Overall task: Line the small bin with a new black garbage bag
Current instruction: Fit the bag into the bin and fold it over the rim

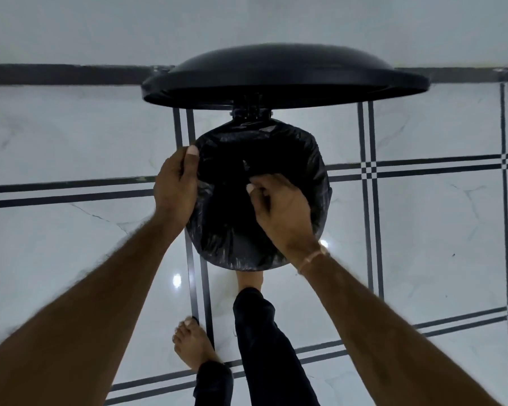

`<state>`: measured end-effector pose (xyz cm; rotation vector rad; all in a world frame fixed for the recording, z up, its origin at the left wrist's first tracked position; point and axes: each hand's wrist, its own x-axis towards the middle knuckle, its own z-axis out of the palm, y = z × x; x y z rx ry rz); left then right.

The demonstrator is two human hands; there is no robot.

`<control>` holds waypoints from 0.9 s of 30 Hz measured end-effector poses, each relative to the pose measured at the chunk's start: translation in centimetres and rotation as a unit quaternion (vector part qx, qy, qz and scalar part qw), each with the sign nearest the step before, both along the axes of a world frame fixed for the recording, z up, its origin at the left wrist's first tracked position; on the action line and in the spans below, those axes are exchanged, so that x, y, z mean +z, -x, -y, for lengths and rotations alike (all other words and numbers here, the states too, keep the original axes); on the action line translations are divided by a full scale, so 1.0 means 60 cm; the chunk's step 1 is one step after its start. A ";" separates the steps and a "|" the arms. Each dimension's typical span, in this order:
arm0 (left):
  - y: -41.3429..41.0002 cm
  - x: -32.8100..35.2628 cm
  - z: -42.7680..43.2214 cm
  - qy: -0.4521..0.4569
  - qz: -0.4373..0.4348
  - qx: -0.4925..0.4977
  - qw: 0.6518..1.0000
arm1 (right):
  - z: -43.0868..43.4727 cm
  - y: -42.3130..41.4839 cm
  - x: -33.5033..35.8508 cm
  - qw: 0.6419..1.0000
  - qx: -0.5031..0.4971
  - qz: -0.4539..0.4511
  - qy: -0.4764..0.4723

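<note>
A glossy white marble floor (71, 244), crossed by paired dark inlay lines, fills most of the view, and a dark skirting band (56, 74) is seen along the foot of the wall at the top. On this floor, near the middle of the view, the small bin (328, 197) is stood upright and is seen from above. Its round black lid (285, 71) is held raised behind it on a hinge, tilted back toward the wall.

The black garbage bag (232, 230) is already spread inside the bin, and its crinkled edge is folded over the rim all the way round, so that the mouth and outer wall are covered in glossy black plastic.

A dark trouser leg (264, 347) is extended toward the base of the bin, and the foot below it is mostly hidden under the bin's near edge. A second bare foot (191, 341) is planted flat on the floor to the left of that leg.

The left hand (175, 186) is closed on the bag at the left side of the rim, with the thumb pressed over the top edge. The right hand (279, 206) is curled inside the bin's mouth, its fingertips pinched on a fold of the bag. A thin bracelet (311, 259) is worn on the right wrist.
</note>
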<state>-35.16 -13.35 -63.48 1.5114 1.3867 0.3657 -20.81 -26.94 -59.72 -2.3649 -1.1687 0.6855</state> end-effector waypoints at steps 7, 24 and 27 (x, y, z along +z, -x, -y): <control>-0.040 0.049 -0.041 0.049 -0.007 0.052 0.997 | -0.052 -0.146 0.041 0.960 -0.264 -0.098 0.002; -0.074 0.028 -0.124 0.405 0.049 0.095 0.908 | -0.097 -0.237 0.004 0.820 -0.341 -0.436 0.146; -0.069 0.020 -0.135 0.451 0.037 0.081 0.888 | -0.103 -0.234 -0.008 0.800 -0.355 -0.463 0.142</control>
